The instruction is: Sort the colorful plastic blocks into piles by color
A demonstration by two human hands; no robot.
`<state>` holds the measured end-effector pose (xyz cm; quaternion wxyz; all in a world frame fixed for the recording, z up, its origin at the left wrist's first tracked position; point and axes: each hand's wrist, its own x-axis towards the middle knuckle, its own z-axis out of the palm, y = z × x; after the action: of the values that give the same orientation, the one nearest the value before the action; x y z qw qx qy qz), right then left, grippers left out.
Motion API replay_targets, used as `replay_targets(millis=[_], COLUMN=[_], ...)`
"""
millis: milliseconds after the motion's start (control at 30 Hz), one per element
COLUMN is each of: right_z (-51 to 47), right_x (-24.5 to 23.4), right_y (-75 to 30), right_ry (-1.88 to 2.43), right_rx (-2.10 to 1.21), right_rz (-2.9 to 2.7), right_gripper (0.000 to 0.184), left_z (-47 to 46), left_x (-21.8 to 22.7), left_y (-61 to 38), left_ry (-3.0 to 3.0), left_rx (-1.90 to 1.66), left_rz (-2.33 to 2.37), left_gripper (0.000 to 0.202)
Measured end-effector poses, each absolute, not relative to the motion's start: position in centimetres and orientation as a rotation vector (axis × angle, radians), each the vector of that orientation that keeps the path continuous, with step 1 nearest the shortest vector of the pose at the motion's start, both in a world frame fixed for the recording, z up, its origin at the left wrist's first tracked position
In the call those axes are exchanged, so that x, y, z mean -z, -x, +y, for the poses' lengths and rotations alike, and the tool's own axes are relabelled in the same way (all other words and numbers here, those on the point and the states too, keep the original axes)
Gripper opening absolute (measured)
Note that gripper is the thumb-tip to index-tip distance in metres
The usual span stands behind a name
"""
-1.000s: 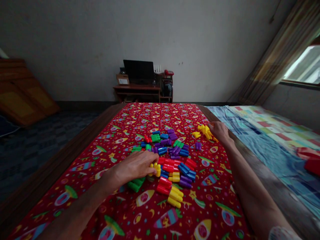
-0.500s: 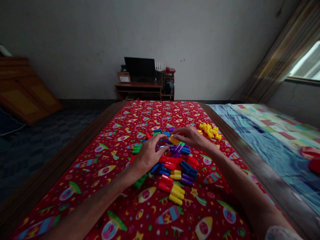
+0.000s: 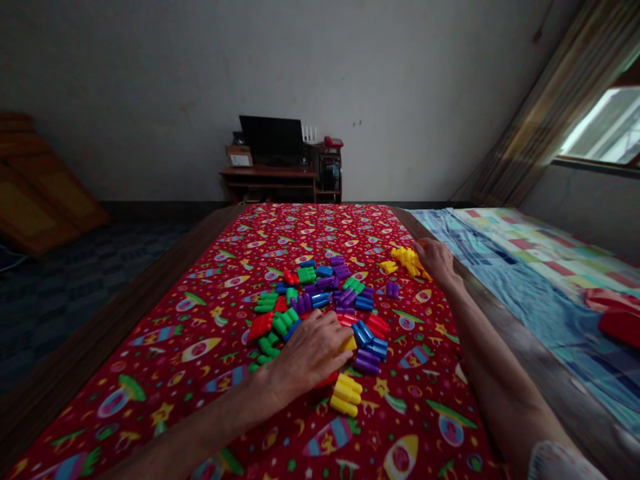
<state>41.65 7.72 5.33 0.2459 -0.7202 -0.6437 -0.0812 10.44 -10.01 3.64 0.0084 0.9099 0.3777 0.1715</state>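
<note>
Many coloured plastic building blocks lie heaped on a red patterned cloth (image 3: 280,227). My left hand (image 3: 315,350) reaches over the near side of the heap, its thumb and fingers closed about a yellow building block (image 3: 351,344) that shows only in part. Further right, my right hand (image 3: 436,261) is at the edge of a small yellow pile (image 3: 407,257), fingers curled down on a yellow block (image 3: 425,273) partly hidden beneath it. Close to my left hand are a pair of yellow blocks (image 3: 347,395), a purple block (image 3: 367,361) and blue blocks (image 3: 370,339).
Green blocks (image 3: 285,323) and purple blocks (image 3: 301,305) fill the heap's left and middle. A lone purple block (image 3: 393,290) lies between heap and yellow pile. Beyond the table's wooden edge (image 3: 480,303) is a bed (image 3: 515,267); a desk with a monitor (image 3: 271,141) stands behind.
My right hand has carried a yellow block from the heap rightward to the yellow pile. My left hand has moved nearer and onto another yellow block. The view has shifted slightly.
</note>
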Motion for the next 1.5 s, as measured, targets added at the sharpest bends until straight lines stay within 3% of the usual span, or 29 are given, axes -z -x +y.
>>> replay_targets(millis=[133, 300, 400, 600, 733, 833, 967, 1067, 1300, 1367, 1500], right_z=[6.9, 1.8, -1.1, 2.0, 6.6, 8.3, 8.3, 7.3, 0.7, -0.9, -0.6], right_x=[-7.5, -9.8, -9.9, -9.2, -7.1, -5.1, -4.8, -6.6, -9.7, -9.2, -8.5], right_y=[-39.2, -31.6, -28.1, -31.0, -37.2, -40.8, -42.0, -39.9, -30.2, -28.0, -27.5], right_ry=[1.674, 0.92, 0.664, 0.995, 1.548, 1.772, 1.882, 1.73, 0.767, 0.704, 0.904], right_rx=[0.1, -0.643, -0.789, -0.413, 0.1, 0.231, 0.187, 0.084, -0.895, -0.942, -0.704], right_rz=[-1.813, -2.316, -2.495, -2.31, -1.844, -1.664, -1.699, -1.81, -2.502, -2.514, -2.408], right_gripper=[0.035, 0.041, 0.039, 0.032, 0.029, 0.027, 0.029, 0.031, 0.039, 0.037, 0.026], left_z=[-8.1, -6.9, -6.6, -7.4, -10.1, -12.1, -12.7, -11.2, -6.8, -6.3, -6.3], left_x=[-4.8, -6.3, -6.1, -5.7, -6.0, -5.6, -5.0, -5.2, -5.8, -5.4, -4.5], left_y=[-9.8, -8.8, -8.6, -9.2, -9.8, -9.9, -9.9, -9.9, -8.3, -7.9, -7.8], left_ry=[-2.539, -1.951, -1.794, -2.01, -2.524, -2.675, -2.72, -2.716, -2.37, -2.337, -2.442], left_rx=[-0.817, -1.093, -1.133, -1.114, -0.671, -0.443, -0.303, -0.404, -0.843, -0.961, -1.111], left_rz=[1.257, 1.325, 1.343, 1.329, 0.932, 0.802, 0.825, 0.871, 1.347, 1.382, 1.386], left_gripper=[0.022, 0.029, 0.03, 0.025, 0.026, 0.033, 0.024, 0.024, 0.044, 0.044, 0.041])
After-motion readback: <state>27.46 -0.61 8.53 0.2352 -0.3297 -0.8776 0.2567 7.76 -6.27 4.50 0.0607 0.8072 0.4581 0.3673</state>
